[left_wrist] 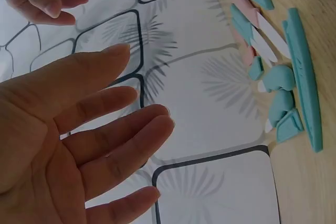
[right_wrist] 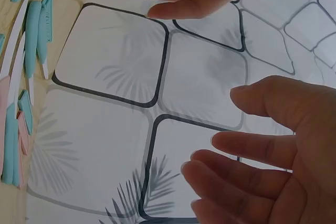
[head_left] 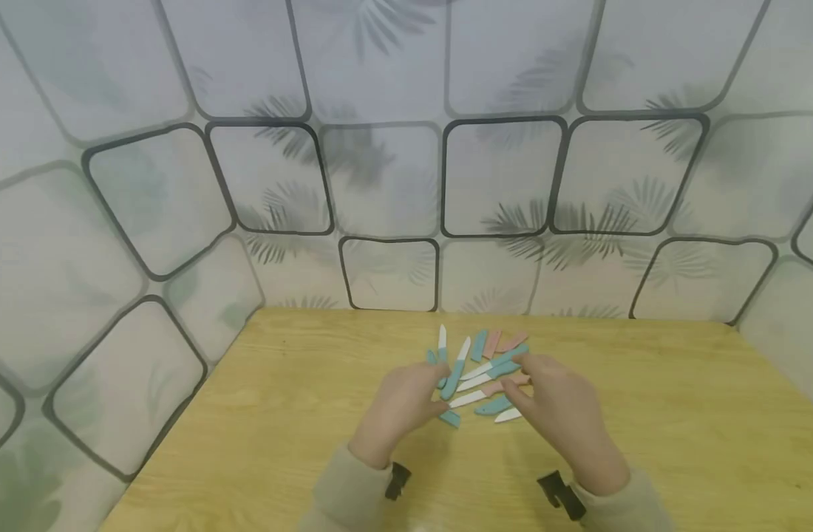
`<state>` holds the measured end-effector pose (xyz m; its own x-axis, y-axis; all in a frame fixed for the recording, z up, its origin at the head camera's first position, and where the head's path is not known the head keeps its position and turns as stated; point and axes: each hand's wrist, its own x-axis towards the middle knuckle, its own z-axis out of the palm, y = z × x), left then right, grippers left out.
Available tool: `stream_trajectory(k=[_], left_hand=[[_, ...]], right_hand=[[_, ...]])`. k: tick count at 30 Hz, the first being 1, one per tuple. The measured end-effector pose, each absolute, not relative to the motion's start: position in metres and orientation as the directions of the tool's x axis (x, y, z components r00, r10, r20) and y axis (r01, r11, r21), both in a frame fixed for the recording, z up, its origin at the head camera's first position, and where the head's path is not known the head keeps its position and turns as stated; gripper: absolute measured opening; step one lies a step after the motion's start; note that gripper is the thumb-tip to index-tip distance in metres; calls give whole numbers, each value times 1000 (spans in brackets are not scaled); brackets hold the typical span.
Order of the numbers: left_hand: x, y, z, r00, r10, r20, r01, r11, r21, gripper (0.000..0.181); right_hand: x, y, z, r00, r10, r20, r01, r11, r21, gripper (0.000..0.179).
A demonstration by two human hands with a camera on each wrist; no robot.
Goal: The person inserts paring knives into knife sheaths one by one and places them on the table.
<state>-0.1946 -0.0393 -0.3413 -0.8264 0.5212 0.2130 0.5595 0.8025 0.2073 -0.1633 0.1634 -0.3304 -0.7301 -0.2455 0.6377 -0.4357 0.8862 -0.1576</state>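
Several small paring knives with white blades lie in a loose pile on the wooden table, among them a teal-handled knife [head_left: 451, 383] and a pink-handled knife [head_left: 469, 399]. My left hand [head_left: 406, 399] hovers at the pile's left side, overlapping some knives in the head view. On the other side is my right hand [head_left: 561, 406]. Both wrist views show the hands raised, palms facing inward, with fingers spread and relaxed; neither the left hand [left_wrist: 105, 140] nor the right hand [right_wrist: 257, 156] holds anything. Some handles are hidden behind the fingers.
Behind the knives lie a teal blade cover [head_left: 479, 345] and pink blade covers [head_left: 491, 344]. The yellowish wooden table [head_left: 247, 443] meets a patterned wall [head_left: 386, 273] at its back edge. Another wall [head_left: 114, 332] bounds the left side.
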Motion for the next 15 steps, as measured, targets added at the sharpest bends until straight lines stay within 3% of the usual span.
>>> stream_trajectory(k=[15], left_hand=[[-232, -37, -348, -750, 654, -101, 640, 756, 140, 23]], right_hand=[[-162, 164, -328, -753, -240, 613, -435, 880, -190, 26]])
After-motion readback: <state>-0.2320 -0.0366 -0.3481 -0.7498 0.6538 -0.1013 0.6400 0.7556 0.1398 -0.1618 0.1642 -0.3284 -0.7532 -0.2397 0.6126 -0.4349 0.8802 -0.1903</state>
